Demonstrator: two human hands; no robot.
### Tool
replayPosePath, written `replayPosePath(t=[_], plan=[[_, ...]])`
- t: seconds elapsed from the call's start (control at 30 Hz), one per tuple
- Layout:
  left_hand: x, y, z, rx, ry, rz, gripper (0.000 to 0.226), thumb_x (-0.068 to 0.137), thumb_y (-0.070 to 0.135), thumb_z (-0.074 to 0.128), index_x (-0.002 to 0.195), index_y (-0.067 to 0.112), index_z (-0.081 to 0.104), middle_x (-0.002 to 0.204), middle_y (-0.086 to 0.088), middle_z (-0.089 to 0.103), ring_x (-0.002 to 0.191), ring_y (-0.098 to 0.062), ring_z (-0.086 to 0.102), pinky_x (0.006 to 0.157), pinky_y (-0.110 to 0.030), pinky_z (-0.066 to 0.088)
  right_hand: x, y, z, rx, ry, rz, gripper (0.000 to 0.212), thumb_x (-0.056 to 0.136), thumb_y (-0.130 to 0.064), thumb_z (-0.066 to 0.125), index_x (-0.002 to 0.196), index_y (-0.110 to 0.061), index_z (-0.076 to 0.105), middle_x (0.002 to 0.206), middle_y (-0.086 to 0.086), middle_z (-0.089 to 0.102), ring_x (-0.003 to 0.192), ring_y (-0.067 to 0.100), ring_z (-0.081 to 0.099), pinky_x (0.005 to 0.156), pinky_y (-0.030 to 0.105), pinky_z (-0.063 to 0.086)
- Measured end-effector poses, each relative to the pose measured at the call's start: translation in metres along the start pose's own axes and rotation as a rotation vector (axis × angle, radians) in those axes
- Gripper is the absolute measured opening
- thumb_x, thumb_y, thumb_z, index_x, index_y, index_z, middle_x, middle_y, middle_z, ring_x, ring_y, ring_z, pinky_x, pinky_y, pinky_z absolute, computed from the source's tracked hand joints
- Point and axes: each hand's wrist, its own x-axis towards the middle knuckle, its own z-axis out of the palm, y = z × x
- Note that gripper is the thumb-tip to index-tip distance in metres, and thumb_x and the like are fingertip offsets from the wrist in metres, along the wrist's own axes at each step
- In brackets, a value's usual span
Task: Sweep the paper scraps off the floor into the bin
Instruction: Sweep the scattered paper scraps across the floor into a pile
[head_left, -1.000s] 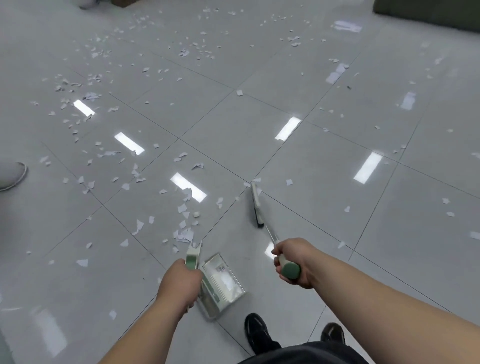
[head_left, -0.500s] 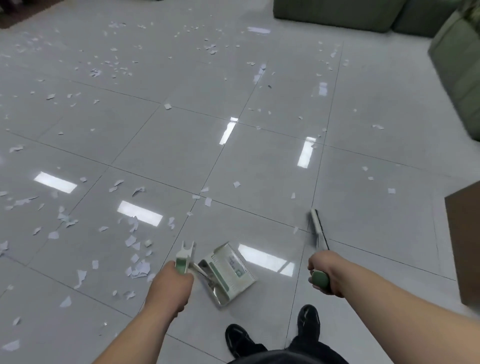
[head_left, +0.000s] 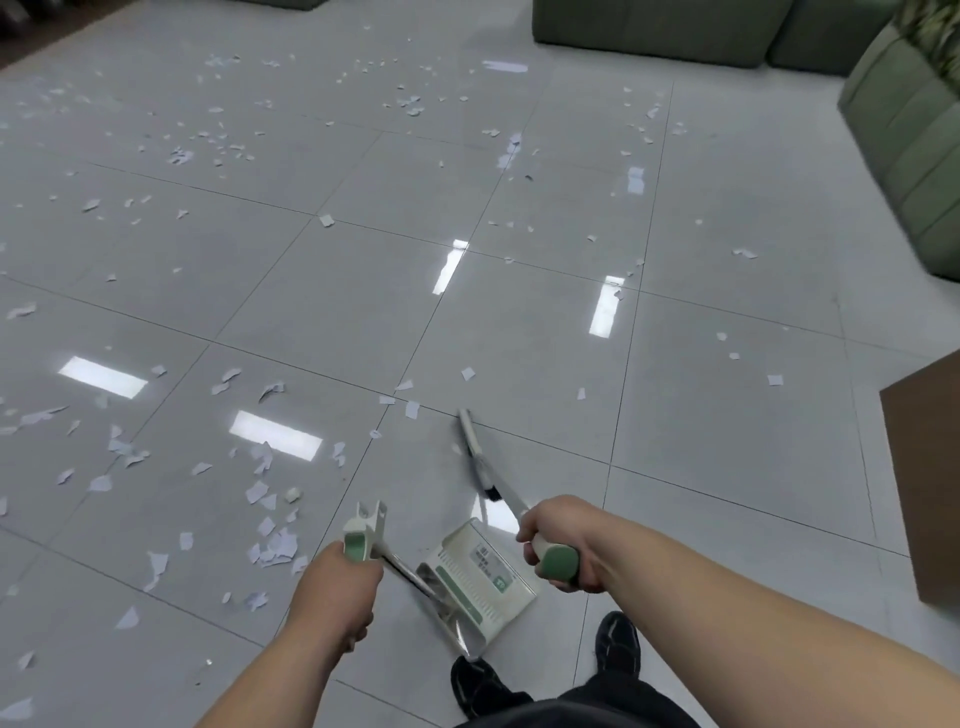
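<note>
— White paper scraps (head_left: 270, 540) lie thickest on the floor (head_left: 519, 322) just left of your dustpan (head_left: 470, 577), with many more strewn well away toward the far tiles. Where do you want the pan?

— You hold it by its upright handle (head_left: 363, 535) in your left hand (head_left: 337, 587), whose grip is wrapped tight around the green part. The pan looks tilted, not lying flat, so set its lip down on the tile facing that near pile.

— And the broom (head_left: 480, 460)?

— Your right hand (head_left: 563, 548) has its grip closed around the green end of the broom handle. The head sits on the floor ahead of the pan, on the wrong side of the pile. My judgement: reach it out past the scraps to the left and draw it back toward the pan in short, low strokes. Light paper on glossy tile will probably skate and flutter if you flick.

— The bin?

— You cannot see one here. Only a green sofa (head_left: 904, 135) and a brown table (head_left: 930, 488) at the right edge. Fill the pan first, carry it level.
</note>
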Motion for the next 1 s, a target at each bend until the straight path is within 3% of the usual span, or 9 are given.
replayPosePath(t=[0.3, 0.57, 0.77, 0.83, 1.0], plan=[[0.004, -0.013, -0.011, -0.008, 0.024, -0.029, 0.004, 0.080, 0.009, 0.047, 0.081, 0.012, 0.048, 0.055, -0.007, 0.043, 0.042, -0.023, 0.040, 0.046, -0.024, 0.032, -0.011, -0.025, 0.006, 0.000, -0.031, -0.066, 0.007, 0.088, -0.010, 0.057, 0.092, -0.016, 0.055, 0.060, 0.005, 0.058, 0.038, 0.017, 0.048, 0.038, 0.017, 0.034], [0.014, 0.009, -0.007, 0.030, 0.073, 0.005, 0.010, 0.083, 0.016, 0.047, 0.090, 0.012, 0.054, 0.058, -0.008, 0.052, 0.043, -0.025, 0.046, 0.045, -0.023, 0.035, -0.002, -0.033, -0.048, -0.041, 0.186, -0.109, 0.004, 0.088, -0.007, 0.057, 0.089, -0.010, 0.057, 0.063, 0.006, 0.059, 0.042, 0.019, 0.053, 0.049, 0.020, 0.040], [0.028, 0.041, 0.000, 0.048, 0.091, 0.002, 0.014, 0.086, 0.014, 0.044, 0.094, 0.014, 0.055, 0.061, -0.009, 0.054, 0.046, -0.024, 0.046, 0.047, -0.023, 0.036, 0.035, -0.056, -0.112, -0.118, 0.361, -0.091, 0.011, 0.086, -0.001, 0.054, 0.093, -0.004, 0.061, 0.081, 0.016, 0.063, 0.061, 0.027, 0.060, 0.052, 0.023, 0.047], [0.033, 0.057, 0.002, 0.060, 0.096, 0.006, 0.015, 0.087, 0.014, 0.043, 0.094, 0.015, 0.055, 0.059, -0.008, 0.052, 0.045, -0.024, 0.046, 0.046, -0.022, 0.035, 0.049, -0.071, -0.129, -0.137, 0.378, -0.086, 0.015, 0.086, 0.000, 0.052, 0.099, -0.002, 0.060, 0.087, 0.020, 0.063, 0.068, 0.030, 0.063, 0.054, 0.025, 0.048], [0.054, 0.099, 0.012, 0.054, 0.139, -0.020, 0.011, 0.089, 0.018, 0.044, 0.094, 0.018, 0.054, 0.061, -0.007, 0.052, 0.046, -0.025, 0.046, 0.046, -0.024, 0.038, 0.073, -0.120, -0.148, -0.118, 0.371, -0.054, 0.009, 0.089, 0.004, 0.049, 0.093, -0.003, 0.053, 0.088, 0.021, 0.060, 0.072, 0.033, 0.062, 0.058, 0.030, 0.048]])
